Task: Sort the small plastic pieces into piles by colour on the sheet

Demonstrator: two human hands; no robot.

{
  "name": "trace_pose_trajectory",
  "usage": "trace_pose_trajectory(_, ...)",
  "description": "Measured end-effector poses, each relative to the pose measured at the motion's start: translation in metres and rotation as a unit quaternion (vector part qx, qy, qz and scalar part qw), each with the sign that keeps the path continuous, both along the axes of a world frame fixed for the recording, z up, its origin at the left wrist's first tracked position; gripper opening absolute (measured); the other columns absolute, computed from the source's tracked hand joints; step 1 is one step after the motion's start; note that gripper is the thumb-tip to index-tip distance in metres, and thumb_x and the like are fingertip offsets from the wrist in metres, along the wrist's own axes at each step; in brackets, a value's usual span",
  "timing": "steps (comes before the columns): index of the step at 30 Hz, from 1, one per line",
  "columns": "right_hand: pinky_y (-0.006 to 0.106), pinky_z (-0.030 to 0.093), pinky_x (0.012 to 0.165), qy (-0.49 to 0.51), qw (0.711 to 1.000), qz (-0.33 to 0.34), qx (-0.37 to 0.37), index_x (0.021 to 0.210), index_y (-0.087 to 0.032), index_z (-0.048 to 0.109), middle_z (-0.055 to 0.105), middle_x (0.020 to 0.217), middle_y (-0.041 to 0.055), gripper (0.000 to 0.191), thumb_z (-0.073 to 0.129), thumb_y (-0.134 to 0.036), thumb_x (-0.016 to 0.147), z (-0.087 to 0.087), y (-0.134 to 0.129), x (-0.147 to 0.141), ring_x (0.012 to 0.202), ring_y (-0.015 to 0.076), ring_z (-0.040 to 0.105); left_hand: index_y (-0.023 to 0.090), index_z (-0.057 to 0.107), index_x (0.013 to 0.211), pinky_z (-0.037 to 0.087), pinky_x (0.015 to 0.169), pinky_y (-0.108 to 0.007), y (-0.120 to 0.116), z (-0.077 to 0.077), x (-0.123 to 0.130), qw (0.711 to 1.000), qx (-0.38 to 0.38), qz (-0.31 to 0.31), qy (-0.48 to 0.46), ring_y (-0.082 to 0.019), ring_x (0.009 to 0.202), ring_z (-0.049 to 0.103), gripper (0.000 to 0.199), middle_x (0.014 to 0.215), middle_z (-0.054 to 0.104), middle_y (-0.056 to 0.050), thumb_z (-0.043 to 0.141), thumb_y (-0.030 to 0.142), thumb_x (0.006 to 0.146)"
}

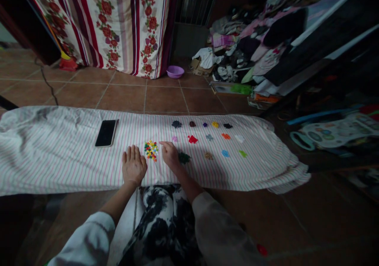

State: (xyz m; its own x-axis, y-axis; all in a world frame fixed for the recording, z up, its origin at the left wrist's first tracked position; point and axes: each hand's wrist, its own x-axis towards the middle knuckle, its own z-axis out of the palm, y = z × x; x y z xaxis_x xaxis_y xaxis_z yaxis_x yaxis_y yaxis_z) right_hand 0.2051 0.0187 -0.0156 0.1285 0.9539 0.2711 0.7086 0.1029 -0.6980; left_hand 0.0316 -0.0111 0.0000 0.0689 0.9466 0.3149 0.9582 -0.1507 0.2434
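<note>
On the striped cloth, a pile of small multicoloured pieces [151, 150] lies between my two hands. My left hand [134, 166] rests flat at the pile's left side, fingers together and stretched out, holding nothing. Just right of the pile is my right hand [170, 154], its index finger pointing left and the other fingers curled; whether anything is inside the curl is hidden. A dark green pile [184, 158] sits beside my right wrist. Further right lie single-colour piles, among them red [192, 139], brown [209, 155], blue [225, 153] and orange [226, 136].
A phone [106, 133] lies on the striped cloth [74, 151] to the left. Along the back are grey [176, 124] and yellow [215, 124] piles. Beyond the cloth, a purple basin [175, 72] stands on the tiled floor near a heap of clothes [245, 49].
</note>
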Motion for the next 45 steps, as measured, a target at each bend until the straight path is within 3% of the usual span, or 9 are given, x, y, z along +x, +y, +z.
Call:
trace_pose_trajectory(9,0.028,0.048,0.090,-0.124,0.989,0.067,-0.046,0.115,-0.021,0.070,0.067,0.102,0.0080,0.035,0.048,-0.013,0.088,0.011,0.027,-0.003,0.098,0.0195,0.062,0.001,0.049,0.136,0.028,0.114,-0.053,0.000,-0.003,0.002,1.000,0.012,0.007,0.006,-0.034,0.139,0.039,0.057,0.143,0.048,-0.023,0.031,0.030,0.091)
trace_pose_trajectory(15,0.026,0.048,0.085,-0.098,0.994,0.040,-0.033,0.108,-0.021,0.069,0.068,0.101,0.0059,0.031,0.044,-0.014,0.091,0.008,0.014,-0.004,0.092,0.0170,0.063,0.002,0.049,0.137,0.027,0.115,-0.053,0.002,-0.006,0.002,1.000,0.014,0.010,0.007,-0.034,0.139,0.038,0.056,0.144,0.048,-0.022,0.033,0.030,0.091)
trace_pose_trajectory(21,0.024,0.048,0.083,-0.097,0.991,0.083,-0.035,0.101,-0.023,0.071,0.068,0.099,0.0032,0.031,0.047,-0.010,0.087,0.007,-0.002,-0.005,0.092,0.0156,0.063,0.000,0.048,0.137,0.025,0.115,-0.053,0.001,-0.007,0.001,1.000,0.011,0.007,0.008,-0.035,0.139,0.037,0.057,0.144,0.048,-0.023,0.034,0.029,0.090)
trace_pose_trajectory(31,0.023,0.046,0.081,-0.130,0.984,0.112,-0.042,0.095,-0.023,0.071,0.066,0.095,0.0034,0.019,0.052,-0.024,0.093,0.022,0.008,-0.010,0.089,0.0146,0.062,0.005,0.050,0.137,0.028,0.114,-0.053,0.002,-0.009,0.001,0.999,0.027,0.014,0.013,-0.034,0.138,0.040,0.055,0.143,0.050,-0.021,0.035,0.030,0.090)
trace_pose_trajectory(45,0.028,0.051,0.077,-0.234,0.963,0.088,-0.100,0.095,-0.025,0.072,0.068,0.093,0.0050,0.022,0.051,-0.030,0.093,0.035,0.016,-0.025,0.085,0.0184,0.063,0.002,0.053,0.133,0.028,0.114,-0.053,-0.001,-0.007,0.002,0.999,0.034,0.007,-0.012,-0.035,0.137,0.041,0.056,0.140,0.052,-0.023,0.034,0.031,0.089)
